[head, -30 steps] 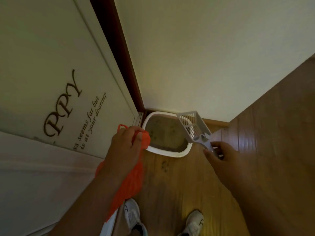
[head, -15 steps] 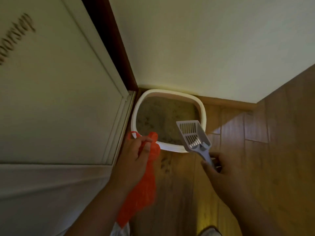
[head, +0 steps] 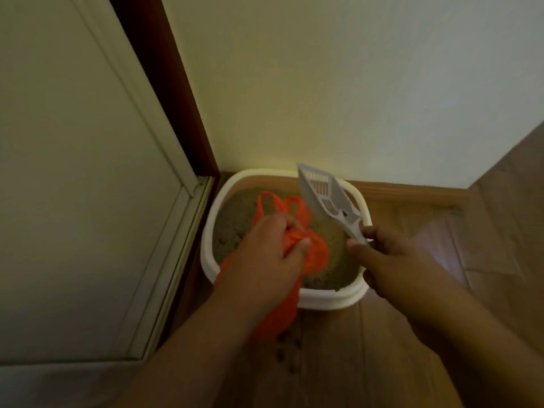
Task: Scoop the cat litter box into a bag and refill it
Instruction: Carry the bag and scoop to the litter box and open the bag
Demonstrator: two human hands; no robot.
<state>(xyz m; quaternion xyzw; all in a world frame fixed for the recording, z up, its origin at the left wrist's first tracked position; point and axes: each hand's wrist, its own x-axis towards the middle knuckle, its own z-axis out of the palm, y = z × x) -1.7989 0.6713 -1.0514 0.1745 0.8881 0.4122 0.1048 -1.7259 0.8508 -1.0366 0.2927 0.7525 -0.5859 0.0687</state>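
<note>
At lower centre, the litter box (head: 357, 295) sits in the corner. Left hand (head: 266, 260) grips the orange bag (head: 316, 254), right hand (head: 391, 260) the slotted scoop (head: 323, 192) (scooping not begun); next, open the bag.

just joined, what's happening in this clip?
A person stands over a white plastic litter box set on the wooden floor in the corner by a door. The left hand grips a bunched orange plastic bag above the grey-brown litter. The right hand holds a pale slotted plastic scoop by its handle, raised over the box and looking empty. A few litter bits lie on the floor in front. No scooping yet.
</note>
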